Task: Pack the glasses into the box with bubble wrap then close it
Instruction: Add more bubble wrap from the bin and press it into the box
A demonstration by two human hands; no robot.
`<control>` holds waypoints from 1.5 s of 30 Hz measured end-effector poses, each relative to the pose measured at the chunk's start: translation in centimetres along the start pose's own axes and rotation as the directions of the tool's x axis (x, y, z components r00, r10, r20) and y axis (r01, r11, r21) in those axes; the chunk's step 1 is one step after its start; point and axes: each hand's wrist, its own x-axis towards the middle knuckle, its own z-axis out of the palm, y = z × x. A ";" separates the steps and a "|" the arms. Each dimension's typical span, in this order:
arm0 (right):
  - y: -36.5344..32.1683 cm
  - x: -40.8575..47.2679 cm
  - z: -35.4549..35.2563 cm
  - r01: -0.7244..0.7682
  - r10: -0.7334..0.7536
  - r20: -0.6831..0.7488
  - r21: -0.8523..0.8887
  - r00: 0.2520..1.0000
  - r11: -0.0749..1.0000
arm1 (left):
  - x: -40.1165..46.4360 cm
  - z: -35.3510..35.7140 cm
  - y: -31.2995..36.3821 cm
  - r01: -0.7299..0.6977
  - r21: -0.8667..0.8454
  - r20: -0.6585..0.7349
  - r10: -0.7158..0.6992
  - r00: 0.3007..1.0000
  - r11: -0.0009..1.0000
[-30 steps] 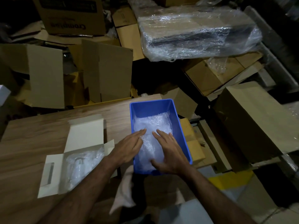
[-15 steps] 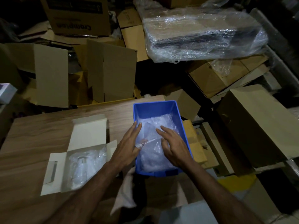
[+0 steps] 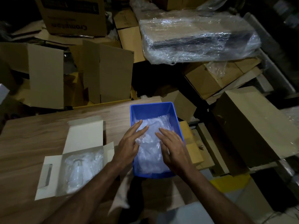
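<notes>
A blue plastic bin sits at the right edge of the wooden table, filled with crumpled bubble wrap. My left hand lies over the bin's left rim with straight fingers on the wrap. My right hand rests flat on the wrap at the bin's right side. To the left, an open white box lies with its flaps spread; inside it is a glass covered in bubble wrap.
A white cloth hangs off the table's front edge below the bin. Beyond the table are piled cardboard boxes and a plastic-wrapped package. A large brown carton stands to the right.
Both hands have shifted slightly farther into the bin across the bubble wrap, and the wrap has bunched up between them.
</notes>
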 end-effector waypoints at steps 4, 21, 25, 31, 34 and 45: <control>0.2 -0.4 0.8 0.027 -0.025 0.084 -0.021 0.996 0.999 | -0.2 -2.1 1.2 -0.076 -0.005 -0.015 0.076 0.997 0.997; -11.7 9.2 -1.6 0.299 -0.315 0.168 0.114 0.934 0.947 | -7.7 -17.1 0.5 -0.014 -0.238 -0.182 -0.030 0.983 0.971; -16.0 10.7 -0.4 -0.011 -0.142 0.287 0.471 0.947 0.882 | -9.8 -20.0 -0.5 0.184 -0.440 -0.085 -0.245 0.966 0.879; -19.6 13.0 2.1 -0.793 0.112 0.797 0.556 0.594 0.249 | -11.7 -21.0 -1.8 0.295 -0.638 -0.199 -0.522 0.829 0.712; -20.2 11.0 3.6 -0.792 -0.001 0.848 0.496 0.531 -0.355 | -12.9 -21.2 -3.4 0.334 -0.749 -0.187 -0.666 0.722 0.572; -21.2 6.4 9.8 -0.800 0.510 0.652 0.585 0.561 0.133 | -16.0 -22.9 -7.2 0.561 -0.753 -0.052 -0.882 0.469 0.343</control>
